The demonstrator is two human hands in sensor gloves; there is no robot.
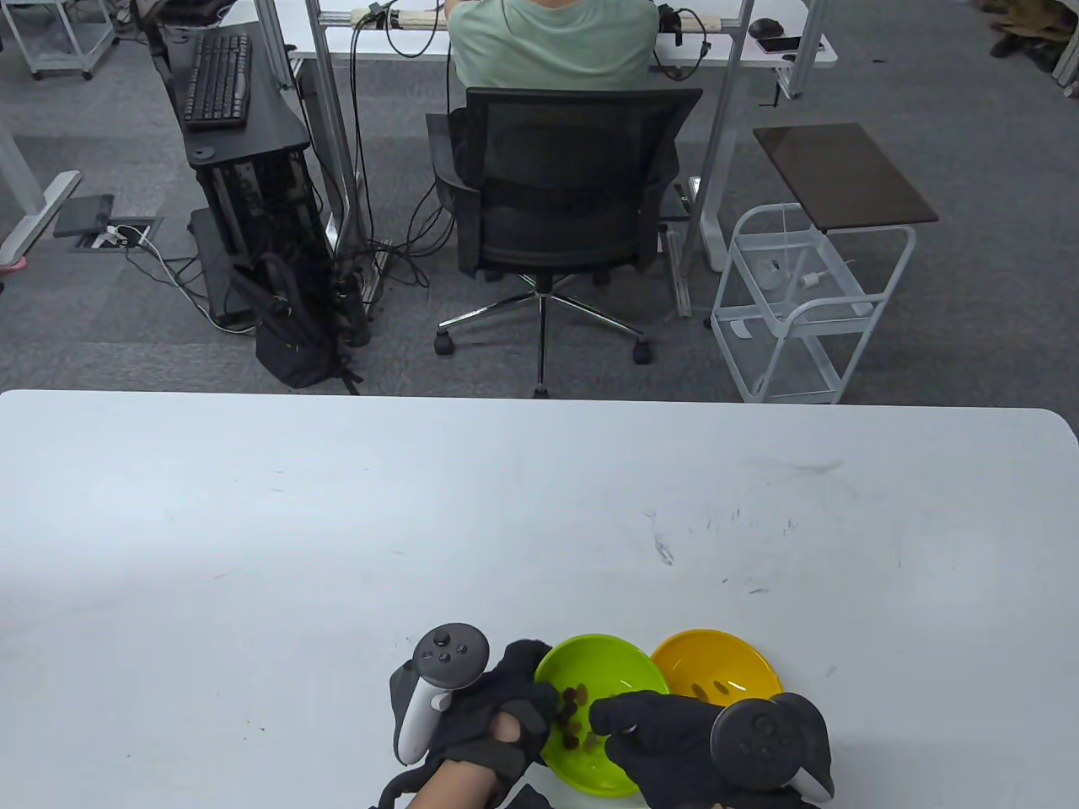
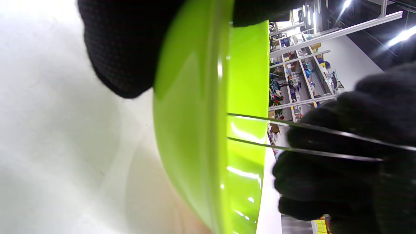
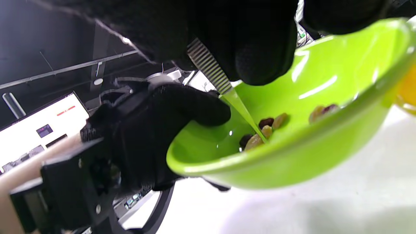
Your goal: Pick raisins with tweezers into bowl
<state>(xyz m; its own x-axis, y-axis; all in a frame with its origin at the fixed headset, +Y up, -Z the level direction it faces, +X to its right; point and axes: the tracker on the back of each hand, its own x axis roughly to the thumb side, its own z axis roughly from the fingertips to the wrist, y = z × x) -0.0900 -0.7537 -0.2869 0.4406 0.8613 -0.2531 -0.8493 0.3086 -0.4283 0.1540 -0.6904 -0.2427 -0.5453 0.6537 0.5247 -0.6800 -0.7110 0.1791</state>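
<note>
My left hand (image 1: 472,716) grips the near-left rim of the green bowl (image 1: 628,674), tilting it. My right hand (image 1: 674,742) pinches the tweezers (image 3: 242,112), tips down among the raisins (image 3: 266,130) in that bowl. If I squeeze too loosely, a raisin may slip; too much tilt could spill them onto the counter (image 1: 337,548). I count two bowls: green, and orange (image 1: 716,666) to its right. Roughly seven raisins show in green.
</note>
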